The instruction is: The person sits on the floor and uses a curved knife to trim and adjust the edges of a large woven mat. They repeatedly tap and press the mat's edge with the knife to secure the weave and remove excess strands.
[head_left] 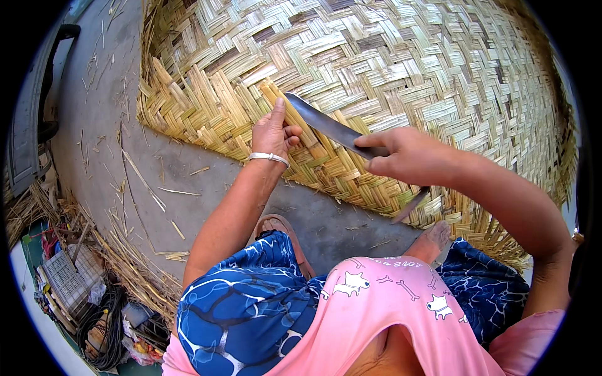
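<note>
A large mat of flat, pale yellow woven bamboo strips (376,69) lies on a grey concrete floor (188,182) and fills the upper part of the view; its far and right edges run out of the picture, bent by the lens. The left hand (273,131), with a thin silver bangle (268,157) on the wrist, presses on the mat's loose near edge, thumb stretched up along one bamboo strip (274,94) and fingers curled over the weave beside it; whether the fingers pinch that strip or only rest on it cannot be made out. The right hand (404,156) is clenched around the handle of a long dark steel knife (326,125). The handle is mostly hidden inside the fist, with only a blurred end showing below it. The blade slants up and to the left over the mat, and its tip lies just beside the left thumb. Below, blue patterned cloth (238,307) and a pink printed shirt (389,307) cover the lap. One sandalled foot (282,232) rests on the floor, and the other foot's toes (433,241) peek out near the mat's frayed edge. Loose straw scraps (135,269) and dim clutter sit at the lower left, too small to identify.
</note>
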Available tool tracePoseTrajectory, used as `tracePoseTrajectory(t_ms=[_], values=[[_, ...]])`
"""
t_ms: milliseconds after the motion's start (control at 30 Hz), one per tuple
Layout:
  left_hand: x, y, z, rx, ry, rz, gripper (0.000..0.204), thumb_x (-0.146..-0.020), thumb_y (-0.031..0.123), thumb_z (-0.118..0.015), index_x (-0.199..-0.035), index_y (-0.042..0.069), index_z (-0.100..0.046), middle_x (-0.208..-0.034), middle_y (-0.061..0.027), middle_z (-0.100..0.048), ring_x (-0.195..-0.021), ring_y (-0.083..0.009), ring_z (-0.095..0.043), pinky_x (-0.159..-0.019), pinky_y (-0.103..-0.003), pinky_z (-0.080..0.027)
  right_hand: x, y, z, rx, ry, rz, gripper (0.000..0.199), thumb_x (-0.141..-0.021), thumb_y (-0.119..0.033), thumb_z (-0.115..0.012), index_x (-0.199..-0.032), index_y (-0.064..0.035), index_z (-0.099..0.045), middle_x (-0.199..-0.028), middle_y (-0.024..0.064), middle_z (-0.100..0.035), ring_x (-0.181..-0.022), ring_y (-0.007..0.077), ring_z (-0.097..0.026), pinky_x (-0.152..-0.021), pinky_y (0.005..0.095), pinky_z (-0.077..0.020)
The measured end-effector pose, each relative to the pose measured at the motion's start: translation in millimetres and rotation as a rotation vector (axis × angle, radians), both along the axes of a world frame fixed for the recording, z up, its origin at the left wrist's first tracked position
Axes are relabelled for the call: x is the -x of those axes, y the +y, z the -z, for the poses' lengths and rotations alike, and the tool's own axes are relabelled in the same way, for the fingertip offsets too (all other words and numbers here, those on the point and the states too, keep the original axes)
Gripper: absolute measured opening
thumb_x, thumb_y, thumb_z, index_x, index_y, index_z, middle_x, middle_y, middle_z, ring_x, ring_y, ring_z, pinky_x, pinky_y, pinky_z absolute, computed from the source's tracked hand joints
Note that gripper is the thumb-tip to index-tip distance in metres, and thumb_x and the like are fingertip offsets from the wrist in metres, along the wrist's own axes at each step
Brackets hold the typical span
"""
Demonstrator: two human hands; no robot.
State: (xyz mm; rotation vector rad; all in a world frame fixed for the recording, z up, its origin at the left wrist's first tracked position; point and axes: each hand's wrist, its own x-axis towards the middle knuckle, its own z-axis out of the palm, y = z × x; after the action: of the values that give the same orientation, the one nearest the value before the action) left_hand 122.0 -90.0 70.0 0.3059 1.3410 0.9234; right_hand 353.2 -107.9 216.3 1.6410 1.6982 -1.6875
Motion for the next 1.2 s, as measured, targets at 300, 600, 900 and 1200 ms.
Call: tracePoseTrajectory(t_ms=[300, 600, 900, 1200], values=[[0.0, 2.2, -6.2, 0.090, -0.003, 0.017, 0.020, -0.090, 0.027, -0.063, -0.085, 0.008, -0.057, -0.064, -0.0015, -0.059, -0.039, -0.0083, -0.049, -0.033, -0.023, -0.035, 18.0, -38.9, 65.2, -0.439, -0.144, -0.088, 0.054, -0.083, -0.026, -0.061, -0.134, -0.0138, -0.050, -0.077, 0.0189, -0.066, -0.072, 0.0358, -0.065, -0.069, 0.0443, -0.0517], [3.1, 19.2, 13.5, 0.267, 0.025, 0.051, 0.018, -0.088, 0.028, -0.066, -0.086, 0.012, -0.058, -0.064, 0.0004, -0.058, -0.040, -0.0075, -0.048, -0.035, -0.022, -0.038, 30.7, -32.6, 74.2, -0.573, -0.227, -0.184, 0.049, -0.081, -0.025, -0.060, -0.129, -0.0171, -0.053, -0.078, 0.0157, -0.067, -0.072, 0.0348, -0.066, -0.064, 0.0467, -0.0520], [17.4, 21.4, -2.6, 0.098, 0.210, 0.338, 0.037, -0.086, 0.038, -0.071, -0.090, 0.002, -0.062, -0.069, -0.0045, -0.063, -0.050, -0.0117, -0.062, -0.043, -0.024, -0.049, 33.5, -24.9, 65.2, -0.607, -0.351, -0.375, 0.047, -0.084, -0.022, -0.054, -0.131, -0.0175, -0.052, -0.076, 0.0115, -0.068, -0.070, 0.0302, -0.067, -0.060, 0.0435, -0.0525], [23.6, 18.5, 11.2, -0.424, 1.162, 0.684, 0.051, -0.074, 0.048, -0.077, -0.062, 0.004, -0.056, -0.053, -0.0094, -0.054, -0.047, -0.0187, -0.050, -0.050, -0.036, -0.042, 42.1, -21.0, 54.8, -0.602, -0.432, -0.477, 0.048, -0.086, -0.020, -0.053, -0.134, -0.0173, -0.051, -0.077, 0.0103, -0.069, -0.071, 0.0277, -0.068, -0.059, 0.0408, -0.0527]])
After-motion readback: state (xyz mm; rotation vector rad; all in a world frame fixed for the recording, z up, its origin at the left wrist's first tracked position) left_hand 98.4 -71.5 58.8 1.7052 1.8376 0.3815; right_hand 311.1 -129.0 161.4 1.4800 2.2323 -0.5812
